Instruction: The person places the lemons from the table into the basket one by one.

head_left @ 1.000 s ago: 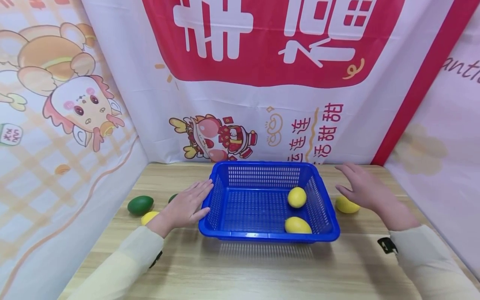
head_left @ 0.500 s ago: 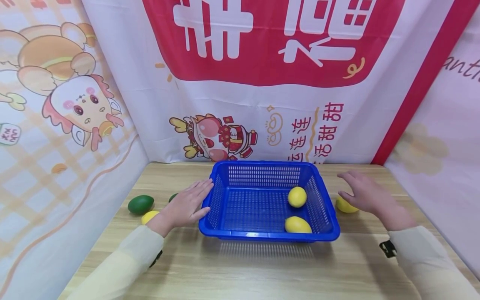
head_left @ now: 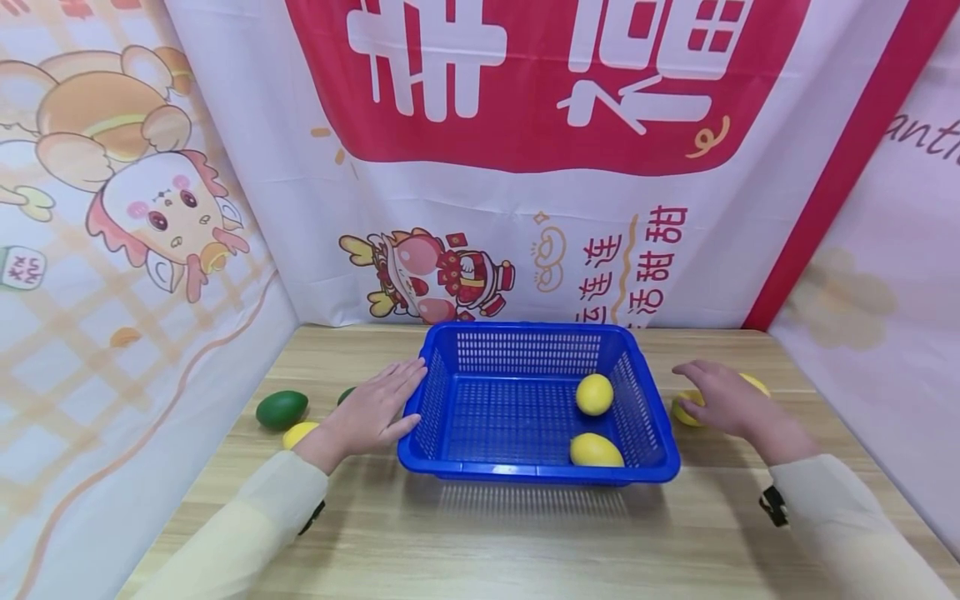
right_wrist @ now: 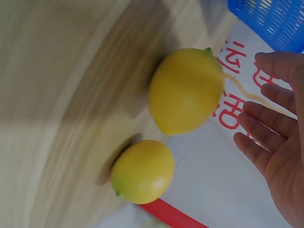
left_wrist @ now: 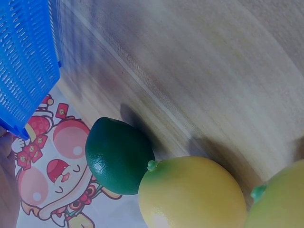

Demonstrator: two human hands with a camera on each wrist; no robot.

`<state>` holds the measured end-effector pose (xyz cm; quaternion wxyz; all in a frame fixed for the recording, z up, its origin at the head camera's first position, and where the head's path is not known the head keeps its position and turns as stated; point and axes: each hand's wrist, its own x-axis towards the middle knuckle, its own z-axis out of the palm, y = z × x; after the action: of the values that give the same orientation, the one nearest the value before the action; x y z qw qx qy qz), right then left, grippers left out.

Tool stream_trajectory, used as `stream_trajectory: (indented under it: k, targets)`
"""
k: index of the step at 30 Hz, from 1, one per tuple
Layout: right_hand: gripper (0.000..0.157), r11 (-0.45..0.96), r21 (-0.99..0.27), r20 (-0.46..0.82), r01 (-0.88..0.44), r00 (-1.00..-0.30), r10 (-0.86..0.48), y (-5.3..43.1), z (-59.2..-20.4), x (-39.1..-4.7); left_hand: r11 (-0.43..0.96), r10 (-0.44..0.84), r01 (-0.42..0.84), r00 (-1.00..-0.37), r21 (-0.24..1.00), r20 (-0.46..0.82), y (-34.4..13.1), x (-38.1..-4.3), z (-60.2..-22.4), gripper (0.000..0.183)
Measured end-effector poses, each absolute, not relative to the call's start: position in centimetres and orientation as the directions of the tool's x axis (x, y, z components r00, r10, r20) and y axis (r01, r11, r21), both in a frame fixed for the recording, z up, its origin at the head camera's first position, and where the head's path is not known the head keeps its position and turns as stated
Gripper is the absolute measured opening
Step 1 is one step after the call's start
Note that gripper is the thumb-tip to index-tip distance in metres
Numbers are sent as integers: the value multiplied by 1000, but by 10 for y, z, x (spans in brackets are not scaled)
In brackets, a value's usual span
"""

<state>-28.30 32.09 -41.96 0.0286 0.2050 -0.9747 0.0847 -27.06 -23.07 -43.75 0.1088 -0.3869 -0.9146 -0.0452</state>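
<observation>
A blue plastic basket [head_left: 495, 417] stands on the table with two yellow lemons in its right part, one lemon [head_left: 595, 394] behind the other lemon [head_left: 596, 451]. My left hand [head_left: 367, 417] touches its left rim with straight fingers. Over on the right, my right hand [head_left: 727, 404] hovers above a lemon [head_left: 686, 408], partly hiding it. The right wrist view shows my right hand [right_wrist: 280, 128] with loosely bent fingers, apart from the larger lemon [right_wrist: 186, 91] and a smaller lemon [right_wrist: 143, 172].
Left of the basket lie a dark green lime-like fruit [head_left: 282, 410], a lemon [head_left: 300, 434] and another green fruit [head_left: 345, 396], mostly hidden by my left hand. Printed cloth [head_left: 525, 217] hangs behind the wooden table [head_left: 480, 550], with more cloth along both sides.
My right hand has lowered and shifted slightly toward the lemon beside the basket. A second lemon now shows behind it. The left hand and the basket have stayed in place.
</observation>
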Motion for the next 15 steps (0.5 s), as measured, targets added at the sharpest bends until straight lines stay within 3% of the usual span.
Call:
stream_trajectory:
  k: [15]
  targets:
    - [51, 901, -183, 41, -394, -918, -394, 325, -443, -286, 695, 697, 719, -675, 2, 244, -230, -270, -437, 71]
